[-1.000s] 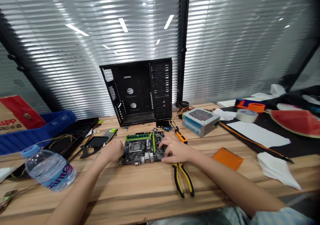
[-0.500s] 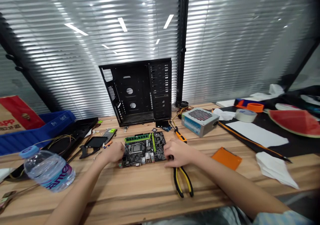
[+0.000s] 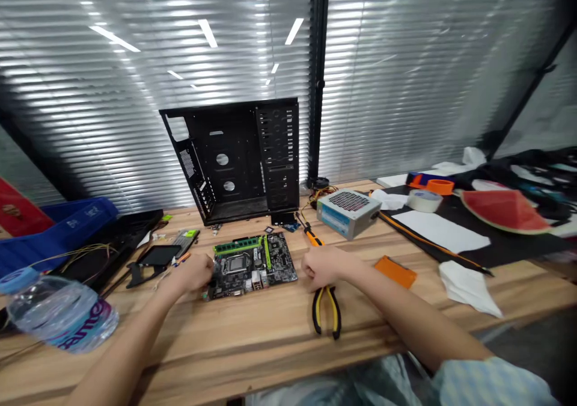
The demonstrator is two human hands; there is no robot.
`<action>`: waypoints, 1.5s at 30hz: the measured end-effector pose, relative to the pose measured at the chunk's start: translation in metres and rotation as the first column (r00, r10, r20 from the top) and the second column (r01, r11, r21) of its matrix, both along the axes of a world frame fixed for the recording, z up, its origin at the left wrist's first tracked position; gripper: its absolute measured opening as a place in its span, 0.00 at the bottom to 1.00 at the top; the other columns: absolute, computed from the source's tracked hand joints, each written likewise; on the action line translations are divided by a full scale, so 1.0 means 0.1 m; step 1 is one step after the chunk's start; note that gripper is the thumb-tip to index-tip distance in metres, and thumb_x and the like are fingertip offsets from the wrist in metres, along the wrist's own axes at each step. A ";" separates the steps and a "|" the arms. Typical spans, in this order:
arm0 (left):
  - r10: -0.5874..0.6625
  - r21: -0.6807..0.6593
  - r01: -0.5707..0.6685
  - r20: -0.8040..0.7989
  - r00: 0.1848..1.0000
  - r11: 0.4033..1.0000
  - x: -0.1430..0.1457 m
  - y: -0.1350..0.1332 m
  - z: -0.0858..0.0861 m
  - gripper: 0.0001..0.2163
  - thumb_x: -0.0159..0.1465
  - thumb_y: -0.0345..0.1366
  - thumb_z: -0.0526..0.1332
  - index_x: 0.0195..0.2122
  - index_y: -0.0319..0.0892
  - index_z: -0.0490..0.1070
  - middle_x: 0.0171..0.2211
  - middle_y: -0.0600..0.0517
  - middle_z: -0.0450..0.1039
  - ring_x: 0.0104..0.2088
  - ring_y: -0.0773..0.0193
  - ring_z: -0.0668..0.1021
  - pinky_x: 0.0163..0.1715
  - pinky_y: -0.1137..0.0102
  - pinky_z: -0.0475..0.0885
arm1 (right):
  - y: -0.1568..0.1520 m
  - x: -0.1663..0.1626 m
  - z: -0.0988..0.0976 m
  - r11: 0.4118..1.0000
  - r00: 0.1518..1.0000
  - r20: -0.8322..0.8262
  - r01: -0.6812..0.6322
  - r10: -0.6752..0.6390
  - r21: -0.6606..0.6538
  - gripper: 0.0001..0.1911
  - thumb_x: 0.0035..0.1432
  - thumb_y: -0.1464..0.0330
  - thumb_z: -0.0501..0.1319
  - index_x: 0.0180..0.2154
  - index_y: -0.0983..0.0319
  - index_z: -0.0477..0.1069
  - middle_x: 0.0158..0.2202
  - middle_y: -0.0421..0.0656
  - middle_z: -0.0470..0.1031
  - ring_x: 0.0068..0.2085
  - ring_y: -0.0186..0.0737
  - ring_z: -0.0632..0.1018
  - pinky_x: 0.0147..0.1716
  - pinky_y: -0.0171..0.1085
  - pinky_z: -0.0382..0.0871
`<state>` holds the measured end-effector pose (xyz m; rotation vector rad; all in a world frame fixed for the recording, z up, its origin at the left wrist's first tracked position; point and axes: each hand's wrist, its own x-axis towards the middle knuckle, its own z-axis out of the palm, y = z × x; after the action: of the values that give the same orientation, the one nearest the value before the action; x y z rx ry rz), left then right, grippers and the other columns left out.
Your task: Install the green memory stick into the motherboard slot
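Wooden planks of the desk (image 3: 252, 340) fill the near view, and your two forearms reach across them with the hands well apart. Closest to you, the yellow-handled pliers (image 3: 325, 310) lie just under your right hand (image 3: 322, 266), handles pointing back at you. That hand has come off the motherboard (image 3: 252, 266) in the last second: it lay on the board's right edge, and now it rests on the desk just right of it, fingers curled loosely over the plier head (whether it actually grips the tool I cannot tell). Your left hand (image 3: 193, 272) stays where it was, curled against the board's left edge and touching it, so the board now has one hand on it, not two. The board itself lies flat between your hands, its green memory stick along the far side.

Left of your left hand sits a black bracket (image 3: 153, 257); nearer, a water bottle (image 3: 56, 313) lies on its side. Just beyond your right hand is an orange-handled screwdriver (image 3: 311, 236), with an orange pad (image 3: 395, 271) to its right. Farther off stand the power supply (image 3: 348, 212) and the open black case (image 3: 238, 159), with window blinds behind.
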<state>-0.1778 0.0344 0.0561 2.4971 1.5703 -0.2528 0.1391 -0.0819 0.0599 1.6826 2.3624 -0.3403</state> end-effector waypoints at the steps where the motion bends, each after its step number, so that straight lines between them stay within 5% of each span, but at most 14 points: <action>1: -0.006 0.001 0.006 -0.003 1.000 1.000 0.00 0.00 0.00 0.10 0.50 0.23 0.52 0.18 0.43 0.67 0.21 0.50 0.74 0.27 0.60 0.76 0.27 0.71 0.63 | 0.02 0.05 0.02 0.998 1.000 -0.010 0.020 -0.020 -0.055 0.11 0.46 0.60 0.68 0.29 0.61 0.76 0.28 0.41 0.76 0.29 0.37 0.73 0.24 0.33 0.54; 6: -0.009 -0.020 0.010 0.040 0.999 1.000 -0.01 0.06 -0.03 0.11 0.52 0.23 0.51 0.17 0.43 0.67 0.20 0.51 0.73 0.26 0.60 0.76 0.27 0.71 0.62 | 0.12 0.55 0.13 0.967 0.974 -0.179 0.093 -0.138 -0.239 0.14 0.40 0.63 0.73 0.26 0.61 0.71 0.24 0.34 0.70 0.27 0.33 0.69 0.25 0.31 0.55; 12: 0.042 -0.065 -0.036 0.091 0.995 0.997 -0.04 0.09 -0.07 0.10 0.53 0.26 0.50 0.17 0.43 0.62 0.18 0.51 0.71 0.23 0.60 0.75 0.27 0.70 0.63 | 0.30 1.04 0.02 0.905 0.906 -0.138 0.415 -0.400 0.097 0.08 0.45 0.75 0.67 0.32 0.63 0.76 0.31 0.41 0.77 0.32 0.37 0.74 0.27 0.31 0.59; 19: 0.073 -0.259 -0.029 0.158 0.985 0.965 -0.07 0.06 -0.03 0.03 0.47 0.35 0.51 0.21 0.44 0.61 0.17 0.53 0.68 0.20 0.61 0.74 0.21 0.72 0.63 | 0.48 0.96 -0.20 0.962 0.953 -0.210 0.246 -0.218 0.117 0.18 0.52 0.78 0.63 0.45 0.62 0.78 0.40 0.44 0.81 0.38 0.38 0.78 0.33 0.29 0.63; 27: 0.182 -0.433 -0.124 0.095 0.979 0.893 -0.10 -0.03 0.12 0.13 0.49 0.48 0.54 0.29 0.44 0.62 0.24 0.52 0.72 0.26 0.60 0.78 0.20 0.73 0.66 | 0.51 1.04 -0.27 0.962 0.961 -0.180 0.237 -0.212 0.135 0.12 0.56 0.77 0.60 0.39 0.62 0.79 0.38 0.45 0.81 0.37 0.38 0.78 0.32 0.29 0.62; 33: 0.122 -0.464 -0.065 0.095 0.988 0.883 -0.09 -0.10 0.19 0.27 0.48 0.65 0.58 0.30 0.43 0.63 0.25 0.51 0.73 0.24 0.61 0.76 0.20 0.73 0.66 | 0.38 0.98 -0.05 0.922 0.947 -0.272 0.249 -0.169 0.296 0.10 0.57 0.76 0.60 0.37 0.63 0.79 0.36 0.47 0.80 0.37 0.40 0.77 0.34 0.32 0.63; 39: 0.030 -0.418 0.028 0.133 0.991 0.908 -0.11 -0.07 0.09 0.28 0.45 0.64 0.64 0.26 0.44 0.60 0.21 0.54 0.70 0.23 0.60 0.75 0.20 0.72 0.65 | 0.29 0.49 -0.07 0.943 0.875 -0.455 -0.008 0.168 0.333 0.09 0.55 0.76 0.62 0.37 0.64 0.80 0.35 0.45 0.80 0.35 0.37 0.77 0.36 0.31 0.65; 45: 0.027 -0.425 0.032 0.131 0.991 0.905 -0.12 -0.04 0.05 0.25 0.44 0.61 0.65 0.25 0.45 0.60 0.21 0.55 0.69 0.24 0.58 0.76 0.22 0.70 0.65 | 0.36 0.24 -0.34 0.975 0.895 -0.427 -0.033 0.127 0.220 0.11 0.52 0.80 0.60 0.34 0.66 0.81 0.32 0.46 0.81 0.33 0.38 0.78 0.36 0.32 0.66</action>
<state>-0.1897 0.0302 0.0616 2.1283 1.2925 -0.3761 0.1629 -0.0463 0.0256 1.7365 2.8762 -0.5237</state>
